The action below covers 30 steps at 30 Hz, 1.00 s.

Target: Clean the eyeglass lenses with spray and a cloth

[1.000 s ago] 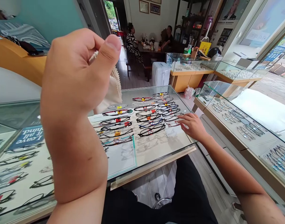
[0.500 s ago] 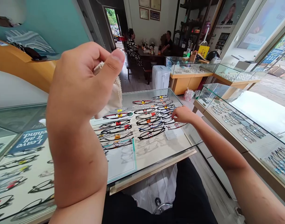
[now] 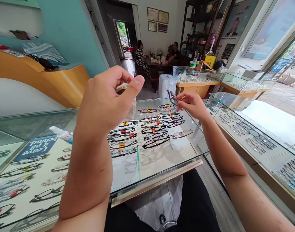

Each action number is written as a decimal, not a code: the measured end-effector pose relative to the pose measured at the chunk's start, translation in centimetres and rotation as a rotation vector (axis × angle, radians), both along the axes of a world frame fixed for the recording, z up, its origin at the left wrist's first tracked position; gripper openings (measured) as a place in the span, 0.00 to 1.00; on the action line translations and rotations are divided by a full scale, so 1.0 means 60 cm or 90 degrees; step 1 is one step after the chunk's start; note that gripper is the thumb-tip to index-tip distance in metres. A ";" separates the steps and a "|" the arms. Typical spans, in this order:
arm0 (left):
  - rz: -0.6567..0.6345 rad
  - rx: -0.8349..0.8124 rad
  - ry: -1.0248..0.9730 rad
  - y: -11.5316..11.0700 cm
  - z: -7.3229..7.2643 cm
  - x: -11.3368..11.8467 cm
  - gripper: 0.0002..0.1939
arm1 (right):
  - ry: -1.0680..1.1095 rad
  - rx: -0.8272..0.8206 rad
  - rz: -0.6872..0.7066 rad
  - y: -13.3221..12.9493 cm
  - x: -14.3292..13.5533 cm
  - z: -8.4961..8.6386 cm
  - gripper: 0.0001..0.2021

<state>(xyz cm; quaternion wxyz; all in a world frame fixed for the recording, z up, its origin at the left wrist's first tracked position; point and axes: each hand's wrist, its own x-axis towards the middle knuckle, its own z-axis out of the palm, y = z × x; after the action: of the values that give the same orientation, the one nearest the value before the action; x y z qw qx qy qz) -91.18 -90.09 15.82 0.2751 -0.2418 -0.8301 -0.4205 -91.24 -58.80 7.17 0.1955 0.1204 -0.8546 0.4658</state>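
Observation:
My left hand (image 3: pixel 108 100) is raised over the display case, its fingers closed on a pale cloth (image 3: pixel 131 111) that shows partly below the thumb. To the right, my right hand (image 3: pixel 190 104) pinches a pair of dark-framed glasses (image 3: pixel 172 97) above the case. Below both hands, rows of glasses with coloured tags lie on the glass-topped case (image 3: pixel 159 167). A pink-framed pair (image 3: pixel 182 134) lies nearest the right end of the rows. Part of the left rows is hidden behind my left arm.
A white spray bottle (image 3: pixel 61 133) lies left of my left forearm. Another glass case (image 3: pixel 248 161) with glasses runs along the right. Behind stand a silver suitcase (image 3: pixel 167 85) and two people seated at a dark table (image 3: pixel 159 63).
My right hand has risen from the rows with a pair of glasses now in its fingers. My left hand with the cloth has shifted right and lower in view.

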 end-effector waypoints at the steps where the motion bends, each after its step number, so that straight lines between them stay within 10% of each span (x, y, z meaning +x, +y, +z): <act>1: -0.009 0.005 -0.002 0.005 -0.002 -0.001 0.17 | 0.045 -0.060 0.035 -0.022 -0.010 -0.003 0.13; 7: -0.077 0.105 -0.076 0.011 -0.066 -0.053 0.18 | 0.210 -0.079 0.079 -0.128 -0.071 -0.052 0.12; 15: -0.057 0.166 -0.159 -0.002 -0.213 -0.108 0.19 | 0.277 0.012 0.001 -0.135 -0.085 -0.122 0.16; 23: -0.193 0.242 -0.295 0.000 -0.258 -0.117 0.25 | 0.306 0.093 0.059 -0.168 -0.073 -0.149 0.16; 30: -0.187 0.267 -0.320 -0.009 -0.263 -0.125 0.29 | 0.259 -0.049 0.117 -0.195 -0.061 -0.156 0.10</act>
<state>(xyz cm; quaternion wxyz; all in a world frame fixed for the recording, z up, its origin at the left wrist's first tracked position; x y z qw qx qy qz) -98.69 -90.61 0.07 0.0423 -0.1859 -0.7235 -0.6635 -94.90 -70.48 -2.20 0.3247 0.2814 -0.7650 0.4798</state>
